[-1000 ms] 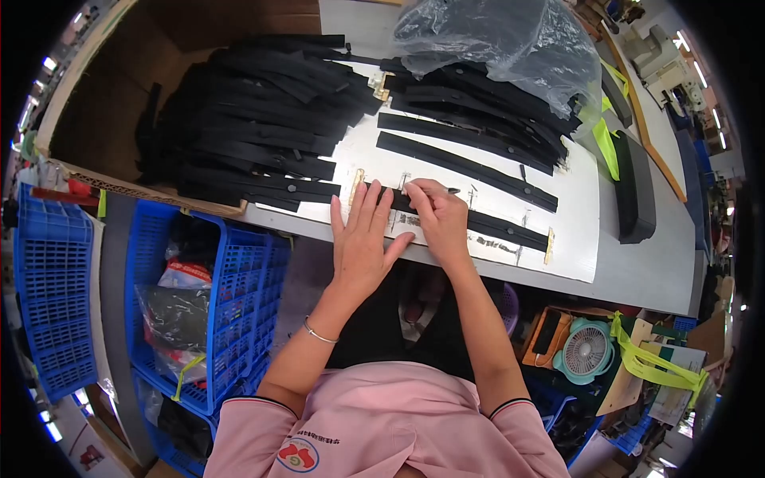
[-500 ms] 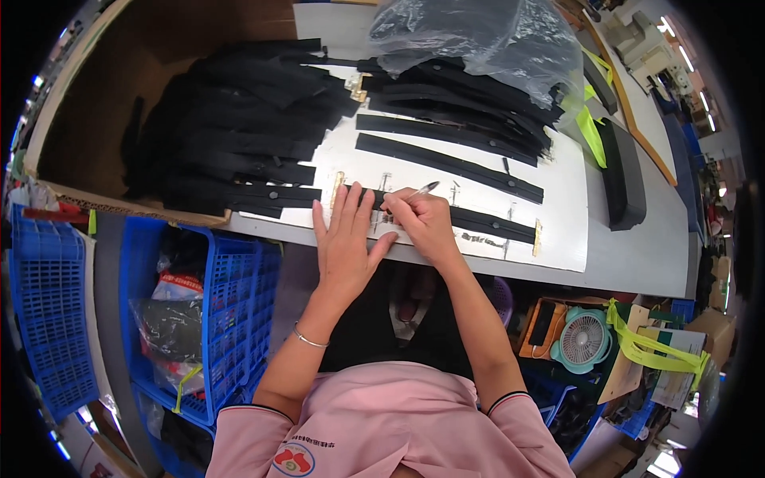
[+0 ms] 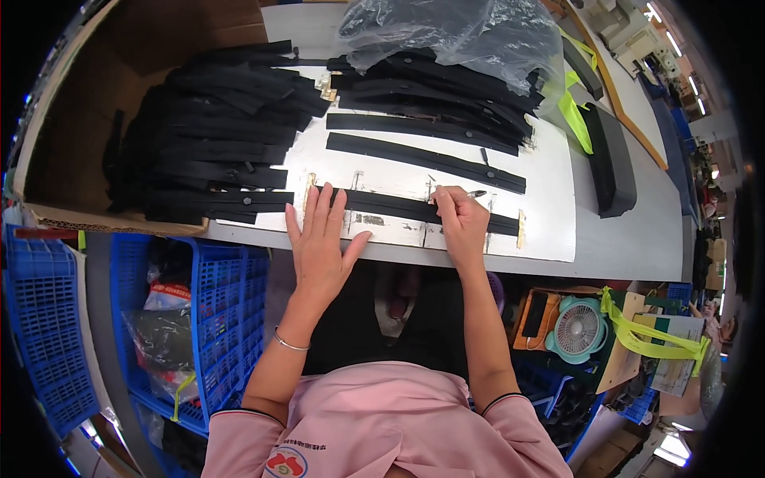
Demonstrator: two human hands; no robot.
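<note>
A black fabric strip [image 3: 390, 202] lies across the front of a white board [image 3: 550, 231] that has dark marks and tan tape at the strip's two ends. My left hand [image 3: 319, 247] rests flat near the strip's left end, fingers spread over it. In my right hand [image 3: 462, 219] is a pen [image 3: 476, 193], its tip hidden by the fingers at the strip right of the middle. Just beyond lie two more black strips, the nearer one [image 3: 422, 162] slanting down to the right. Behind them is a stack of black strips [image 3: 430, 92].
A cardboard box [image 3: 72, 103] on the left holds a heap of black strips [image 3: 215, 127]. Clear plastic [image 3: 454, 36] covers part of the stack. A black block [image 3: 610, 167] stands right. Below the table are blue crates [image 3: 231, 311] and a small fan [image 3: 578, 329].
My right hand with the pen has moved right along the front strip. My left hand stays on its left end. The whole view has shifted slightly.
</note>
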